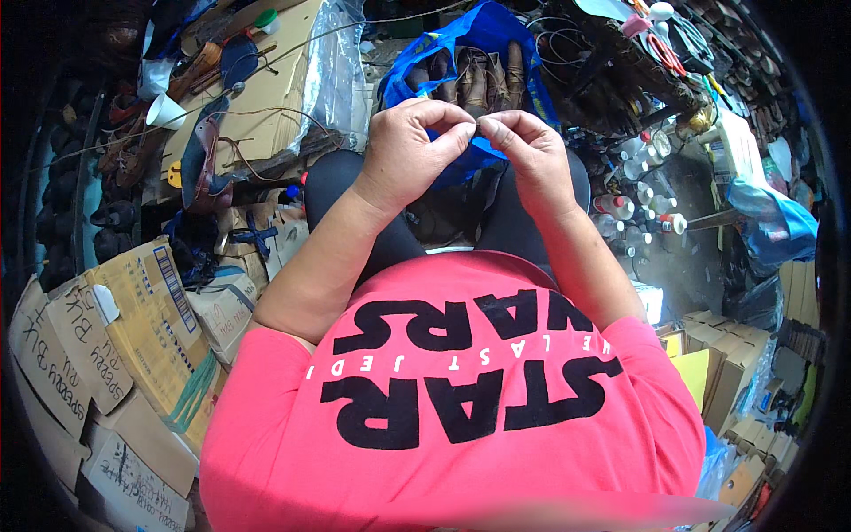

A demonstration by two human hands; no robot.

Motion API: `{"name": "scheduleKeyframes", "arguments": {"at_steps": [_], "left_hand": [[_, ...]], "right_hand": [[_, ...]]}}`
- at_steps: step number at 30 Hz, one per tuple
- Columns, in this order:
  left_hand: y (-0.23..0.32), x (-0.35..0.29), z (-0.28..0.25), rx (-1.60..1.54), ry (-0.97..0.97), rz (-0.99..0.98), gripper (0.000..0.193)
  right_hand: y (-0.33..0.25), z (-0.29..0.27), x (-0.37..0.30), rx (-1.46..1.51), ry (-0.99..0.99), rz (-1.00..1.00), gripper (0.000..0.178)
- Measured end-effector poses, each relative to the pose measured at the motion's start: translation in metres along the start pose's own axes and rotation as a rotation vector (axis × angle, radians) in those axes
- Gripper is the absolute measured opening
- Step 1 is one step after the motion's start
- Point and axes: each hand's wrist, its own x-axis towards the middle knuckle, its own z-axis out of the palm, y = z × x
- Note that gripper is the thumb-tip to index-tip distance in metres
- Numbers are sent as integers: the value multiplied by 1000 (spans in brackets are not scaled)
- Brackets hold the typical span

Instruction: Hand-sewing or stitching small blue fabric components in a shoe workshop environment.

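Left hand point(412, 146) and right hand point(539, 160) are up in front of the knees, tips almost meeting at the near edge of a blue bag point(486, 22). Fingers: thumb and forefinger pinched narrow on both; can't tell if anything thin sits between them. Bag is wide-mouthed, between and beyond the knees, holding several brown leather shoes point(476, 80) packed side by side, partly hidden by the hands.

Other containers: white cup point(166, 113) lying tilted on the left, contents not visible. Cluster of clear bottles point(620, 207) on the right, some with red labels or caps; fill level can't be read. Light-blue plastic bag point(780, 222) further right, contents hidden. Cardboard boxes point(133, 301) stacked lower left, some hand-marked, green strapping point(191, 403) on one. More cartons point(709, 355) lower right, next to a yellow sheet point(691, 377).

Surface: flat cardboard point(284, 97) upper left, with clear plastic point(335, 71) over its right edge and loose shoe parts on its left. Grey floor point(687, 266) shows right of the bottles. Room is crammed; dark shoe-like shapes point(62, 186) line the far left.
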Motion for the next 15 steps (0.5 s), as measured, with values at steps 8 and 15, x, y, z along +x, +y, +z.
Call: {"name": "scheduleKeyframes", "arguments": {"at_steps": [8, 15], "left_hand": [[2, 1, 1, 59, 22, 32, 8], [-5, 0, 7, -7, 12, 28, 5]], "right_hand": [[2, 0, 0, -6, -3, -20, 17], [1, 1, 0, -23, -3, -3, 18]]}}
